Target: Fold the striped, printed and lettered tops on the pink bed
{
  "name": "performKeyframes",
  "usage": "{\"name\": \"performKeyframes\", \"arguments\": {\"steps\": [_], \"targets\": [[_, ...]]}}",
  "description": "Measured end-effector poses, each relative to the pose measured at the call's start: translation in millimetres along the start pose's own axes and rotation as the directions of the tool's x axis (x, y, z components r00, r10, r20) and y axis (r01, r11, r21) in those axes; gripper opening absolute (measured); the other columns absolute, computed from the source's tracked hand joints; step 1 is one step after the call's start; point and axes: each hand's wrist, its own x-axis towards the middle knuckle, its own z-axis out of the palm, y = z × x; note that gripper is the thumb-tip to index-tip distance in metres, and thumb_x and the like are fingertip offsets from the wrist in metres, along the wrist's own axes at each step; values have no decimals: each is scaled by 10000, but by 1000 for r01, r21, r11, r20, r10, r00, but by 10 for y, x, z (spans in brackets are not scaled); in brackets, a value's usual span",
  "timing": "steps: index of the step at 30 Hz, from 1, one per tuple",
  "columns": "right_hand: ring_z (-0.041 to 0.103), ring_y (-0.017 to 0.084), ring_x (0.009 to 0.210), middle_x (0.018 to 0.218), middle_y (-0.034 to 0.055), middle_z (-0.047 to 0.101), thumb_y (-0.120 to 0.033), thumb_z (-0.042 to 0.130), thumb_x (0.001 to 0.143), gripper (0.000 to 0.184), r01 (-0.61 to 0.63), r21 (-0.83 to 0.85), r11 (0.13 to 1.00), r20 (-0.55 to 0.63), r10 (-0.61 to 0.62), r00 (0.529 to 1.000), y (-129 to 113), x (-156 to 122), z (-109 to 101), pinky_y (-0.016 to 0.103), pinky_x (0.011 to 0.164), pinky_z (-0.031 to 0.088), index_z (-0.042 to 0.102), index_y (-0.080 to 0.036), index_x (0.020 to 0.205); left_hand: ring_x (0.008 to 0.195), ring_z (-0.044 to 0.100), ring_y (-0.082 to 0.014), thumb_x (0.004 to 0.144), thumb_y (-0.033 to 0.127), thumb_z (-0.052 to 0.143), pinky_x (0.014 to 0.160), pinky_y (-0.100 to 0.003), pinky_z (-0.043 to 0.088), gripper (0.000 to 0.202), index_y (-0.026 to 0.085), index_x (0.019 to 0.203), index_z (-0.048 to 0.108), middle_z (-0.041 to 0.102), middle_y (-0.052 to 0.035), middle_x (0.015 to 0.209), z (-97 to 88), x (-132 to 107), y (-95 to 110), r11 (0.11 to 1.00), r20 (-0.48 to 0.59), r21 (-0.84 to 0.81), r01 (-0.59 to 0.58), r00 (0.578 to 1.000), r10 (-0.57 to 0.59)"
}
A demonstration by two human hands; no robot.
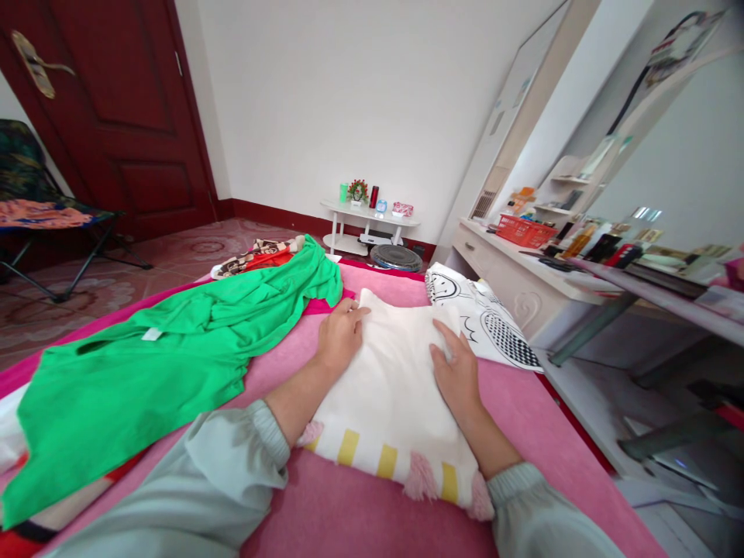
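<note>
A white garment (401, 372) lies on the pink bedcover in front of me, its near edge trimmed with yellow blocks and pink tassels. At its far left edge, my left hand (342, 335) has bent fingers closed on the cloth; some fingertips are hidden. My right hand (458, 368) rests along the right edge, thumb and forefinger apart on the fabric. Left of the garment, a green top (168, 364) is spread out with a small white tag showing. A white cloth with black drawings (494, 322) lies beyond my right hand.
The pink bedcover (331, 511) bears everything here. Patterned clothing (261, 257) lies behind the green top. On the right stands a dressing table (505, 263) with a red basket (525, 231) and several bottles. Further off are a small white stand (372, 213) and a folding chair (58, 217).
</note>
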Motion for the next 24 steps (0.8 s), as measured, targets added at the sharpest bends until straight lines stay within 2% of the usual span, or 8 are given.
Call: {"name": "performKeyframes", "arguments": {"steps": [2, 4, 7, 11, 14, 16, 20, 24], "targets": [[339, 263, 1332, 1317, 59, 532, -275, 460, 822, 487, -4, 35, 999, 31, 3, 1000, 32, 26, 29, 432, 1078, 317, 522, -226, 1303, 927, 589, -182, 879, 147, 416, 819, -269, 446, 373, 256, 1149, 649, 601, -53, 1067, -20, -18, -2, 999, -36, 10, 33, 999, -32], [377, 277, 1298, 1307, 94, 515, -290, 495, 801, 493, -37, 2, 999, 57, 37, 998, 75, 47, 48, 435, 1063, 334, 539, -193, 1282, 906, 596, -196, 867, 149, 428, 796, -286, 458, 355, 253, 1105, 671, 606, -56, 1031, -27, -31, -26, 995, 12, 57, 84, 996, -85], [429, 288, 1240, 1358, 136, 426, -303, 519, 791, 486, -36, -112, 993, -24, 34, 999, 87, 58, 17, 438, 1024, 372, 555, -156, 1253, 944, 586, -226, 836, 149, 469, 791, -315, 469, 315, 251, 1030, 695, 589, -67, 1070, -34, -29, -64, 985, 53, 126, 121, 990, -128], [382, 260, 1287, 1445, 108, 355, -288, 458, 855, 436, 109, -199, 974, -107, -133, 985, -30, 47, -60, 443, 1073, 302, 532, -182, 1271, 1123, 505, -244, 820, 149, 507, 969, -353, 410, 304, 210, 1070, 669, 499, -89, 1249, -99, -13, 32, 996, -30, 87, -20, 999, 23], [255, 232, 1378, 1481, 81, 340, -339, 389, 912, 486, 226, -221, 949, 80, -213, 974, -68, 41, -37, 468, 1128, 180, 416, -192, 1375, 1226, 448, -224, 892, 282, 472, 1028, -340, 372, 385, 206, 1262, 542, 407, -92, 1390, -141, -71, 206, 973, 91, -69, -220, 970, 226], [182, 244, 1408, 1505, 93, 300, -430, 348, 929, 572, 211, -249, 945, 271, -141, 952, -23, 42, 7, 510, 1127, 148, 309, -171, 1437, 1343, 324, -245, 914, 459, 421, 1070, -375, 323, 555, 229, 1414, 353, 270, -92, 1502, -126, -149, 288, 956, 223, -134, -260, 932, 285], [81, 252, 1429, 1547, 100, 165, -554, 235, 928, 692, 117, -386, 915, 403, 53, 914, 113, 49, 48, 515, 1127, 146, 222, -124, 1469, 1422, 87, -314, 824, 727, 319, 1128, -473, 158, 859, 186, 1479, 194, 135, -137, 1551, -11, -268, 244, 992, 421, 12, -128, 900, 111], [43, 227, 1433, 1562, 70, 94, -577, 166, 926, 708, 120, -458, 881, 393, 79, 916, 146, 39, 31, 480, 1140, 129, 192, -135, 1479, 1427, 31, -303, 819, 761, 181, 1139, -472, 89, 897, 152, 1477, 210, 106, -130, 1553, 79, -245, 107, 986, 449, 134, -95, 893, 25]]}}
